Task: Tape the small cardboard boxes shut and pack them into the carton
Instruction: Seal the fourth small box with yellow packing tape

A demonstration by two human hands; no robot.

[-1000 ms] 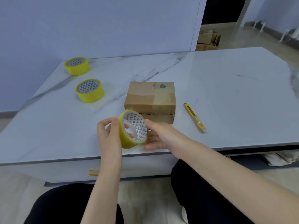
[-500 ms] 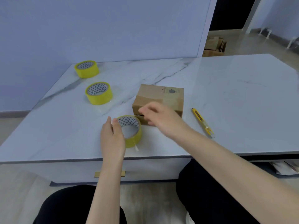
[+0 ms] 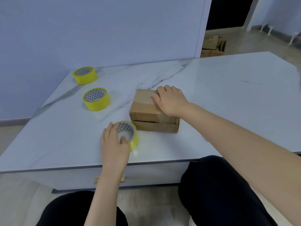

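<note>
The right hand [image 3: 171,101], extended over the table [image 3: 228,98], rests on the box [image 3: 145,106] near the front edge, fingers curled over its far top edge. The left hand [image 3: 114,147] grips a tape roll [image 3: 135,141] lying flat just beside the box, thumb inside the core.

box [image 3: 145,109] on table [image 3: 228,103]; tape roll [image 3: 134,139] at its front-L corner; 2nd roll [image 3: 96,100] further L, 3rd roll [image 3: 85,75] behind

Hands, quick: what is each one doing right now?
Left hand: grips the nearest tape roll, thumb inside its core.
Right hand: holds the small cardboard box, fingers curled over its far top edge.
</note>
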